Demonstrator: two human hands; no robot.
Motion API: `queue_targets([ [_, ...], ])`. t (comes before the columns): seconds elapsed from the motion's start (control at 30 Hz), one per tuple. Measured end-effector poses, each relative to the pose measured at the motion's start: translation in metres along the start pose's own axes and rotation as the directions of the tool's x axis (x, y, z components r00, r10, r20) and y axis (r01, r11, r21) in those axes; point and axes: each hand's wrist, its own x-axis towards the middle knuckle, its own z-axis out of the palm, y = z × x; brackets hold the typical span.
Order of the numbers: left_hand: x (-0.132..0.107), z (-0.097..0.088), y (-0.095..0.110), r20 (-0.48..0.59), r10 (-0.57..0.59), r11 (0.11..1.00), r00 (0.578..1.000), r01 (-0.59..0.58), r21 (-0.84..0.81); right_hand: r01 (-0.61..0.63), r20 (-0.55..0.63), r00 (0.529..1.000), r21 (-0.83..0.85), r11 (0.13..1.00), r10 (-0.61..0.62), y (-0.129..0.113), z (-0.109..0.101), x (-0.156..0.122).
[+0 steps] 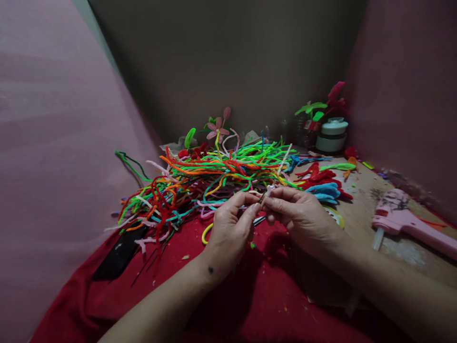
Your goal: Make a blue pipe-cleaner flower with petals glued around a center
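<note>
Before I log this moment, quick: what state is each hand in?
Left hand: closed, fingertips pinching a thin dark piece.
Right hand: closed, fingertips at a small pale piece; exact grip partly hidden.

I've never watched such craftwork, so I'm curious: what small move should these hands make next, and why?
Perhaps gently turn the pale piece with the right hand while the left hand steadies the thin dark piece: both hands' fingertips pinch close together, and whether the pieces are joined is too small to tell.
</note>
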Motion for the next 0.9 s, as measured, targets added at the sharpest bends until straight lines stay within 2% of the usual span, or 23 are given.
queue_targets([
  [0.1,0.0003,0.0006,-0.0014,0.078,-0.030,0.999,0.996,0.031,-0.013,-0.007,-0.001,1.000,0.008,1.000,0.007,0.0007,-0.0002,0.0000],
  [0.33,-0.0002,0.0015,0.0033,0.086,-0.057,0.997,0.995,0.062,-0.054,-0.024,0.013,1.000,0.082,0.996,0.023,-0.0010,0.0000,-0.0003],
  [0.57,0.0016,-0.0002,0.0041,0.100,-0.085,0.993,0.991,0.092,-0.071,-0.010,0.048,0.999,0.027,1.000,0.009,-0.0042,-0.0001,-0.0001],
  [0.7,0.0013,-0.0011,0.0050,0.101,-0.091,0.994,0.991,0.097,-0.055,-0.029,0.052,0.998,0.058,0.998,0.025,-0.0049,0.0002,0.0010],
  [0.8,0.0006,-0.0019,0.0046,0.112,-0.061,0.998,0.992,0.063,-0.008,-0.052,0.035,0.998,0.091,0.994,0.049,-0.0044,0.0005,0.0015],
  [0.9,0.0003,-0.0034,0.0016,0.141,0.048,0.989,0.989,-0.067,0.135,-0.067,0.014,0.998,0.117,0.991,0.066,-0.0044,0.0021,0.0010],
])
